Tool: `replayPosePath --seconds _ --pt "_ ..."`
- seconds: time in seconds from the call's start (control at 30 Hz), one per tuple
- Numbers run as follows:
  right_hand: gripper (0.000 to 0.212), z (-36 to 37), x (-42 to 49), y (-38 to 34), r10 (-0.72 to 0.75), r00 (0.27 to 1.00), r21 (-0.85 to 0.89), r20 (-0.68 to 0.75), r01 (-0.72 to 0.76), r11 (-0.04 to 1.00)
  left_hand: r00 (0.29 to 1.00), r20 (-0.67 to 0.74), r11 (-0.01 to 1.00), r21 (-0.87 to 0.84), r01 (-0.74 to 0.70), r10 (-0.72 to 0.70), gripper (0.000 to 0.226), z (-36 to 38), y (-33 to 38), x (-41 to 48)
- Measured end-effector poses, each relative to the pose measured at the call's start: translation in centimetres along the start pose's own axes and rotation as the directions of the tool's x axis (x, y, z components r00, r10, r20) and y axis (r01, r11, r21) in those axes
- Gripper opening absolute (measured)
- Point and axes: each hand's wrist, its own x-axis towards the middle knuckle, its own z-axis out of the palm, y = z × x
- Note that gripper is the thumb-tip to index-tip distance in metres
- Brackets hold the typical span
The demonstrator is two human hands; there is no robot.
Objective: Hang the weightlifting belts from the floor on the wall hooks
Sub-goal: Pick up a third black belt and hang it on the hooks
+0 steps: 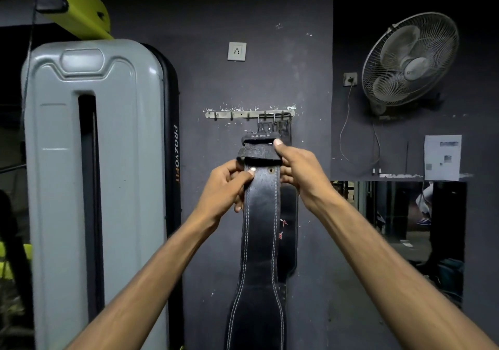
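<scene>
Fingers (pixel 238 204) of the left hand (pixel 221 190) were curled round the left edge of the black leather belt (pixel 260 236), with the thumb pressed flat on its face beside a rivet. The right hand (pixel 299 168) clasped the folded upper end from the other side, thumb on top. Between them the belt was held upright in front of the wall, just below the hook rail (pixel 232 114). Its long white-stitched body hung straight down and ran out of view at the bottom. It looked like thick, stiff leather, broad in the back section, so it would probably keep its curve rather than drape. The hanging length would likely pull down steadily on whatever carried it. It did not look fragile or especially slippery. The top end, where both hands already were, seemed the sensible place to hold it, leaving the buckle or a punched hole free to slip over a hook. The top fold was too dark to show which fitting was there. No container showed anywhere. The rail alone carried anything: a second belt (pixel 289 214) hung by its metal buckle (pixel 266 118) from the hooks at the rail's right end, directly behind the held one, while the hooks toward the left end looked bare.
</scene>
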Motion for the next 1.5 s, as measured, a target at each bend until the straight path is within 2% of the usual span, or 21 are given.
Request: replayPosePath --seconds 0.07,0.17,0.23,0.3,0.4,0.6,0.77,0.87,0.97,1.07,1.2,1.33,1.5 --pt "0.023 -0.2 0.5 0.6 -0.050 0.998 -0.031 -0.037 0.049 0.998 0.999 0.031 0.999 0.044 0.018 -0.020 0.020 0.5 -0.5 0.1" --pt "0.024 -0.8 1.1 2.6 -0.104 0.992 -0.122 -0.073 0.095 0.988 0.995 0.070 0.997 0.012 0.072 -0.073 0.042 0.7 -1.0 0.8" --pt "0.025 -1.0 1.3 4.2 -0.100 0.993 -0.131 -0.063 0.091 0.987 0.994 0.033 0.993 -0.054 0.102 -0.100 0.051 0.8 -1.5 1.6" --pt "0.022 -1.2 1.8 5.9 -0.087 0.995 -0.111 -0.043 0.082 0.990 0.988 -0.037 0.985 -0.089 0.147 -0.151 0.041 1.2 -2.1 2.5" --pt "0.008 -1.1 3.2 8.0 -0.084 0.996 -0.068 -0.037 0.081 0.994 0.972 -0.152 0.984 -0.012 0.180 -0.179 0.040 2.0 -3.7 4.2" --pt "0.023 -0.9 7.0 11.3 -0.181 0.983 -0.146 0.001 0.180 0.973 0.962 -0.247 0.990 0.056 0.131 -0.113 0.034 1.3 -8.6 7.8" --pt "0.045 0.3 11.4 14.8 -0.279 0.960 -0.203 -0.018 0.270 0.941 0.950 -0.296 0.995 -0.002 0.100 -0.096 0.033 -0.3 -12.9 11.2" --pt "0.054 1.1 14.6 17.0 -0.316 0.949 -0.224 -0.013 0.306 0.925 0.959 -0.263 0.994 -0.053 0.092 -0.103 0.037 -2.0 -15.7 14.1" --pt "0.052 2.0 18.3 19.0 -0.337 0.941 -0.218 -0.033 0.322 0.921 0.976 -0.217 0.999 -0.015 0.036 -0.038 0.029 -3.5 -18.4 17.3" --pt "0.050 2.7 21.6 20.8 -0.333 0.940 -0.227 -0.082 0.307 0.924 0.980 -0.201 1.000 0.015 0.002 0.001 0.030 -4.8 -21.2 20.4" --pt "0.045 2.9 25.0 22.8 -0.354 0.929 -0.213 -0.114 0.325 0.921 0.980 -0.165 0.981 0.177 -0.078 0.107 0.044 -5.8 -24.6 24.0" --pt "0.041 2.7 28.1 24.5 -0.366 0.928 -0.143 -0.068 0.354 0.924 0.968 -0.143 0.942 0.298 -0.157 0.207 0.035 -5.9 -27.4 27.0" --pt "0.045 2.1 31.8 26.5 -0.388 0.919 -0.087 -0.061 0.383 0.920 0.944 -0.089 0.929 0.228 -0.290 0.317 0.038 -6.0 -29.5 30.5"
